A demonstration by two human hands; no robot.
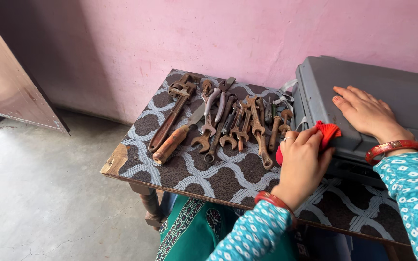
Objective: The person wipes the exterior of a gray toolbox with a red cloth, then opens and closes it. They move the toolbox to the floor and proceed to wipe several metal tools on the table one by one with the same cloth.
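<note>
Head view: I count one grey toolbox (378,96) at the table's (218,174) right edge, long axis along that edge. My right hand (366,113) lies flat on its lid, fingers together. My left hand (302,164) pinches one red cloth (326,131) against its front-left corner. Roughly a dozen rusty tools (218,121) sit in a row along the far edge.

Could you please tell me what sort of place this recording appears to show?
Probably a room in a home used for repair work: a painted pink wall, a bare concrete floor, and a small patterned table bearing rusty wrenches.
</note>
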